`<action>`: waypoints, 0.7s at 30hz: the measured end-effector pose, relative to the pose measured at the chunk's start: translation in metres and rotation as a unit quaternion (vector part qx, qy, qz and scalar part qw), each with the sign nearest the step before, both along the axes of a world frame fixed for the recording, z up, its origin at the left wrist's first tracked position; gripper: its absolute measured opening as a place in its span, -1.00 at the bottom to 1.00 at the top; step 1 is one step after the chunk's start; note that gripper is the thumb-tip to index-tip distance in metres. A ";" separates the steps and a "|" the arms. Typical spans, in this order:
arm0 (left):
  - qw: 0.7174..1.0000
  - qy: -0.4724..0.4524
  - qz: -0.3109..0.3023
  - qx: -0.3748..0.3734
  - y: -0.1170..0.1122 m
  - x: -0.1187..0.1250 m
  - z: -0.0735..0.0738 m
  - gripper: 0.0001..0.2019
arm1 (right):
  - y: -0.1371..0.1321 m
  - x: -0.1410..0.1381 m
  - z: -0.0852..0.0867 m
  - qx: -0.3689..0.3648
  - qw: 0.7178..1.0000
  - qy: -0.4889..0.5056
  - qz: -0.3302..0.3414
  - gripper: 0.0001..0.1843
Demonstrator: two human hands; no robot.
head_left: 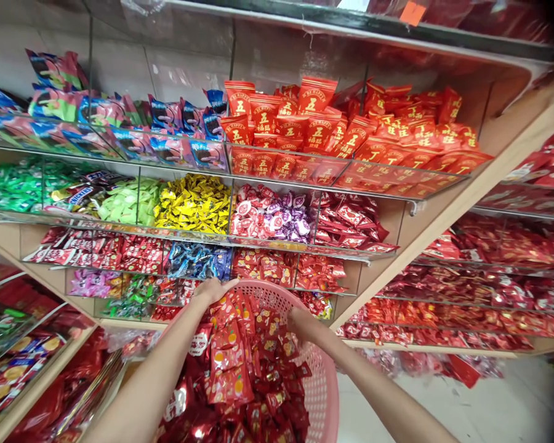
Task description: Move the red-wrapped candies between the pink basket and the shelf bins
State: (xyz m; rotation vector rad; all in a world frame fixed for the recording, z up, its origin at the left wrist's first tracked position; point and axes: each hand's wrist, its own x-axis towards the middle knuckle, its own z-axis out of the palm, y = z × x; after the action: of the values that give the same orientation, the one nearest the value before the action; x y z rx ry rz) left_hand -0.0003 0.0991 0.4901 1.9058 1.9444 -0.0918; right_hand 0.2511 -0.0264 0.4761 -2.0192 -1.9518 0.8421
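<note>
A pink plastic basket (324, 394) with a perforated wall stands low in front of me, heaped with red candy packets (231, 360). My left hand (213, 289) is closed on its far rim, fingers lying along the edge. Inside the basket's right side is my right hand (301, 322), beside the wall and close to small red and gold packets (270, 329). Its fingers point down and are partly hidden and blurred, so what they hold, if anything, does not show.
A wooden shelf unit with clear dividers holds red packets (316, 129), yellow candies (194, 203), green candies (13, 187) and blue candies (198, 261). More stocked shelves (489, 246) stand at right. A slanted wooden post (443, 184) separates them. Packets (23, 369) fill a bin lower left.
</note>
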 end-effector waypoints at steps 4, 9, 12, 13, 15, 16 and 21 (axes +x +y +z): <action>1.000 -0.002 0.004 -0.003 -0.002 0.000 0.002 -0.02 | 0.029 -0.004 0.021 0.092 0.982 -0.151 0.072 -0.85; 1.000 -0.004 -0.001 0.008 -0.004 0.000 0.003 -0.03 | 0.080 -0.012 0.043 0.157 0.958 -0.207 0.119 -0.68; 1.000 -0.003 0.001 0.014 -0.004 0.000 0.001 -0.06 | 0.104 -0.014 0.037 0.147 0.949 -0.224 0.164 -0.50; 1.000 -0.005 0.002 0.015 -0.004 -0.001 0.001 -0.08 | 0.109 -0.014 0.033 0.142 0.948 -0.229 0.169 -0.46; 1.000 -0.010 0.001 0.014 -0.003 -0.001 -0.001 -0.10 | 0.118 -0.013 0.026 0.139 0.946 -0.237 0.172 -0.40; 1.000 -0.013 -0.001 0.013 -0.002 -0.002 -0.002 -0.11 | 0.121 -0.013 0.023 0.141 0.944 -0.242 0.174 -0.39; 1.000 -0.014 0.003 0.010 -0.001 -0.002 -0.004 -0.12 | 0.125 -0.014 0.018 0.166 0.931 -0.267 0.186 -0.44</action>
State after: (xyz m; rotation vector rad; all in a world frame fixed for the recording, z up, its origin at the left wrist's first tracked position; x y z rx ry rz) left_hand -0.0026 0.0980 0.4862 1.9030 1.9402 -0.0424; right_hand 0.2368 0.0981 0.4944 -1.8229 -2.6038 -0.0226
